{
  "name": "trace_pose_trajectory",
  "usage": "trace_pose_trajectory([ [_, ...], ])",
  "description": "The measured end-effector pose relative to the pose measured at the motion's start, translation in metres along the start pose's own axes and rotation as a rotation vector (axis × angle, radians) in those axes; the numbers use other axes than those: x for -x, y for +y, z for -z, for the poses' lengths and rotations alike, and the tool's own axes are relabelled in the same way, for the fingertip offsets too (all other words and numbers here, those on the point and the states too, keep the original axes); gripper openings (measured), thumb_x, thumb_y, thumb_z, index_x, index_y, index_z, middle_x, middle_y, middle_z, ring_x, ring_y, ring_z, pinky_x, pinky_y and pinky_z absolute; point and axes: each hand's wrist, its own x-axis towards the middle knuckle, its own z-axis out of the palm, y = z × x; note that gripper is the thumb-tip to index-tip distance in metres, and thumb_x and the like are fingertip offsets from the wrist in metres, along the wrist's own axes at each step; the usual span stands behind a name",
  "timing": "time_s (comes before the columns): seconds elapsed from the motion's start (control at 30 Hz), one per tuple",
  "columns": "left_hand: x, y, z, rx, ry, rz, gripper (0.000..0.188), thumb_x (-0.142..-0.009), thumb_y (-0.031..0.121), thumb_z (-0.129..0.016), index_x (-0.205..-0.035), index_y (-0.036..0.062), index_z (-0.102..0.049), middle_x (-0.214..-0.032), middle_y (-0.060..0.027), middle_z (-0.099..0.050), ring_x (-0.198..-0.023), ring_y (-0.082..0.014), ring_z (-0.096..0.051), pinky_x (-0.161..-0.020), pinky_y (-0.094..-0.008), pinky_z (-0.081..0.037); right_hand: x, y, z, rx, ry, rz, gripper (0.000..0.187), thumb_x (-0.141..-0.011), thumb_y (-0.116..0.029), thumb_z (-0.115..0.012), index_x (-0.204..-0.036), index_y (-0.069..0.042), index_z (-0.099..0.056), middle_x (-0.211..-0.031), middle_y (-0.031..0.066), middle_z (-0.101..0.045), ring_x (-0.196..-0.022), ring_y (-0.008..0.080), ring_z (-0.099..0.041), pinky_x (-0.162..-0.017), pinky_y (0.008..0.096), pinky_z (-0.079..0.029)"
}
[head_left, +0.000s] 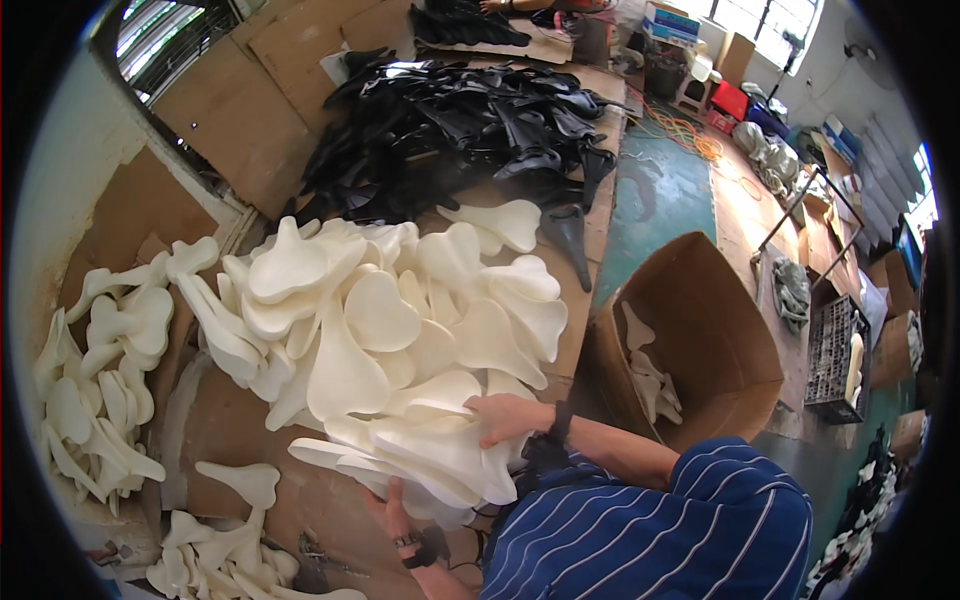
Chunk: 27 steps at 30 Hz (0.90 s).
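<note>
Against my body is a stack of off-white, saddle-shaped pads (425,455), like bicycle saddle foams, wide at one end and narrow at the other. My right hand (508,416) grips the stack's upper right side, with the thumb and fingers on the pads. Lower down, my left hand (392,515) supports the same stack from beneath, its fingers partly hidden by the pads. Just beyond lies a big heap of similar white pads (380,310) on a cardboard-covered table (225,410).
Behind the white heap is a pile of black saddle-shaped pieces (470,120). A cardboard box (715,340) with a few white pads stands to my right. More white pads (100,400) lie at left and lower left. A dark crate (838,360) sits far right.
</note>
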Motion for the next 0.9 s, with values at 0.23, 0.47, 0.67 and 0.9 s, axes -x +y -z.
trace_pose_trajectory([
  [0.23, 0.031, 0.055, -0.016, 0.156, 0.027, 0.051, 0.07, -0.09, 0.016, -0.081, -0.148, -0.0065, -0.05, -0.138, -0.0182, -0.063, -0.119, -0.0274, -0.061, -0.104, -0.0382, -0.048, 0.009, 0.036, 0.012, -0.174, 0.029, 0.045, 0.084, -0.074, -0.04, -0.088, -0.14, 0.003, -0.057, -0.126, 0.0227, -0.07, -0.12, 0.0362, -0.065, -0.101, 0.0421, -0.05],
  [0.47, 0.035, 0.082, -0.008, -0.06, -0.055, -0.028, 0.068, -0.091, 0.01, -0.074, -0.151, -0.0087, -0.046, -0.137, -0.0218, -0.062, -0.118, -0.0317, -0.063, -0.102, -0.043, -0.05, 0.046, 0.025, 0.003, -0.678, 0.034, 0.058, 0.076, -0.073, -0.04, -0.092, -0.128, 0.003, -0.063, -0.109, 0.0116, -0.075, -0.096, 0.0181, -0.069, -0.083, 0.0317, -0.054],
  [0.67, 0.055, 0.126, -0.049, -0.207, -0.228, -0.088, 0.071, -0.091, 0.015, -0.076, -0.151, -0.0096, -0.045, -0.139, -0.0224, -0.061, -0.124, -0.031, -0.06, -0.109, -0.0412, -0.045, 0.072, 0.01, -0.004, -0.752, 0.122, 0.153, 0.077, -0.074, -0.038, -0.093, -0.13, 0.002, -0.06, -0.108, 0.0103, -0.074, -0.096, 0.0167, -0.068, -0.084, 0.0322, -0.054],
  [0.9, 0.07, 0.178, -0.121, -0.425, -0.317, -0.349, 0.068, -0.09, 0.011, -0.076, -0.149, -0.0086, -0.047, -0.137, -0.0228, -0.063, -0.123, -0.0297, -0.061, -0.107, -0.0435, -0.048, 0.147, -0.002, 0.041, -0.717, 0.453, 0.106, 0.078, -0.076, -0.035, -0.09, -0.138, 0.0, -0.057, -0.131, 0.0107, -0.065, -0.12, 0.0196, -0.06, -0.106, 0.0356, -0.047],
])
